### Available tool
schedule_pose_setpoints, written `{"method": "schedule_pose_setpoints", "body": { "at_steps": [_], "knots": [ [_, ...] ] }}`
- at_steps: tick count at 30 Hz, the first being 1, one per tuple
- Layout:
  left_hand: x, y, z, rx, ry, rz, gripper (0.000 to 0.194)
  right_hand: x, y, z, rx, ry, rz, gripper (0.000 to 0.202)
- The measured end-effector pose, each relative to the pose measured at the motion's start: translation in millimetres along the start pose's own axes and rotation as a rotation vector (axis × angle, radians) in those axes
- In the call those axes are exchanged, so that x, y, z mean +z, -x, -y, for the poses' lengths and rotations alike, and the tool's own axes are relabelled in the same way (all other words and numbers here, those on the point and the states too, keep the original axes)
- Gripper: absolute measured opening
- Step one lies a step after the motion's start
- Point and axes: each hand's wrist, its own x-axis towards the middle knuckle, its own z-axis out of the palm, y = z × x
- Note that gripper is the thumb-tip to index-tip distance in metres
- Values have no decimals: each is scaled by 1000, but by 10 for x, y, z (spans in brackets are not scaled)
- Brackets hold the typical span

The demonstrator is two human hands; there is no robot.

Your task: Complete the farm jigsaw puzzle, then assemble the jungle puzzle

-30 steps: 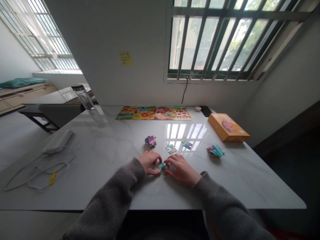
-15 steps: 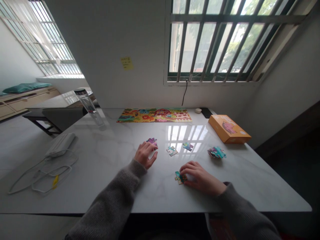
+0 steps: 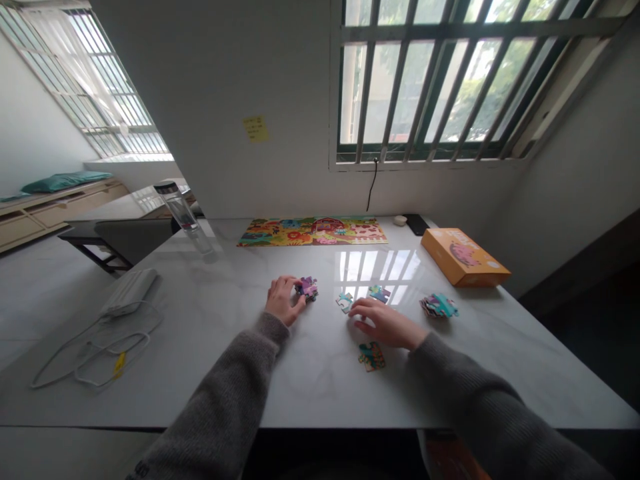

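Observation:
My left hand [image 3: 283, 300] curls its fingers and thumb around the left side of a small stack of purple puzzle pieces [image 3: 309, 289] lying on the table. With fingers bent and apart, my right hand [image 3: 386, 324] reaches over the near edge of a white and teal puzzle piece [image 3: 344, 302]; its fingertips partly cover that piece. Behind the right hand lies a blue-green puzzle piece [image 3: 380, 293]. A green and orange puzzle piece [image 3: 371, 357] rests by itself below the right hand. Farther right is a pile of puzzle pieces [image 3: 440, 305] with a teal one on top.
A long farm-animal picture strip [image 3: 313, 232] lies along the wall. An orange box [image 3: 465, 257], a black phone [image 3: 415, 225] and a small white object [image 3: 399, 221] sit at the right back. To the left are a clear bottle [image 3: 177, 205] and a white device [image 3: 129, 291] with its cable [image 3: 113, 383].
My right hand has let go of the green and orange piece and moved up toward the white and teal one. My left hand has shifted left, uncovering more of the purple stack.

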Motion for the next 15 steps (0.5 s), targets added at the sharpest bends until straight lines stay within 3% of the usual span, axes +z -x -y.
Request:
{"method": "schedule_pose_setpoints", "body": {
  "at_steps": [7, 15],
  "knots": [
    [-30, -9, -62, 0, 45, 14, 22, 122, -504, -40, 60, 182, 3, 13],
    [-39, -30, -83, 1, 151, -43, 16, 181, -279, 92, 78, 211, -47, 19]
  ]
}}
